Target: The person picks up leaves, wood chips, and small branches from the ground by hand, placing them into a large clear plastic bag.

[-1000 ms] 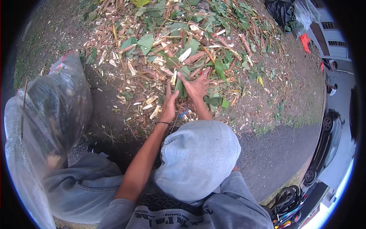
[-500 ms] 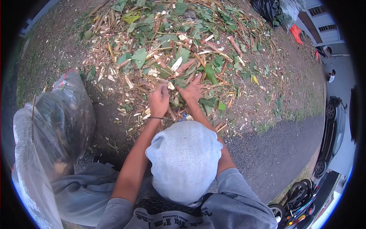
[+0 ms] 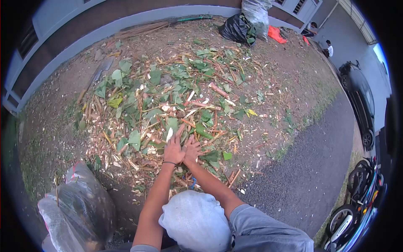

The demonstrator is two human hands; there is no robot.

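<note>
A pile of cut plant stems, wood chips and green leaves (image 3: 134, 140) spreads over the ground in the head view. My left hand (image 3: 174, 152), with a dark band at its wrist, lies on the near part of the pile, fingers stretched forward. Close beside it, my right hand (image 3: 192, 151) rests on the debris with its fingers apart. I see nothing held in either hand. A pale wood chip (image 3: 169, 134) lies just beyond my left fingers, and a bright green leaf (image 3: 203, 131) beyond the right ones. Something blue (image 3: 193, 182) shows between my forearms.
A filled, translucent plastic sack (image 3: 79, 206) stands at lower left. At the back are a black plastic bag (image 3: 236, 28), a pale sack (image 3: 257, 17) and an orange-red bag (image 3: 276, 34). Tarmac (image 3: 300, 168), a car (image 3: 360, 103) and bicycles (image 3: 359, 197) lie right. Two people sit far off.
The view has tilted up, showing more ground and the wall. My left hand has gone from closed near a pale chip to stretched out, and both hands have come close together.
</note>
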